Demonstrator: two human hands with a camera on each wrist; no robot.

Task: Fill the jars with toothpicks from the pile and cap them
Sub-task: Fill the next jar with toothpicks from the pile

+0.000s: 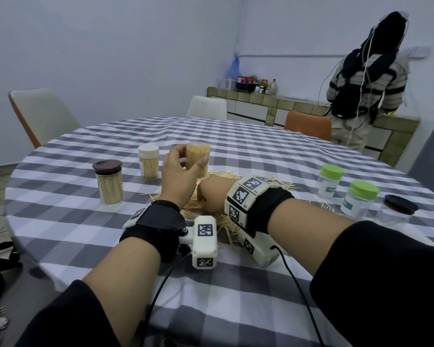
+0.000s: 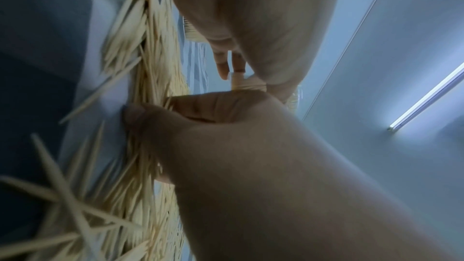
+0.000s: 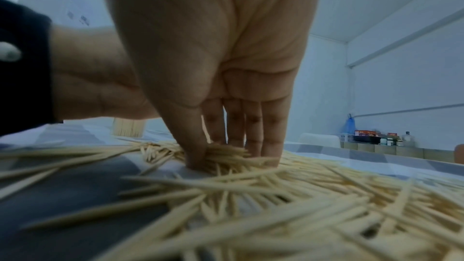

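Nearest you, your right hand [image 1: 211, 194] presses down into the loose heap of pale wooden toothpicks [image 3: 276, 182] on the grey-and-white checked table [image 1: 236, 291], thumb and fingers pinching a small bundle. Your left hand [image 1: 178, 171] grips an uncapped clear plastic jar [image 1: 198, 159], packed near its brim, just beyond the heap. At your left stand two filled, capped jars, one with a dark brown lid [image 1: 108, 181], one with a white lid [image 1: 148, 160]. Three empty lidded jars wait at your right: two green-capped [image 1: 330, 180] [image 1: 360, 199], one dark-capped [image 1: 396, 211]. By my reckoning you are nearly halfway: this jar needs topping and capping, then three more.
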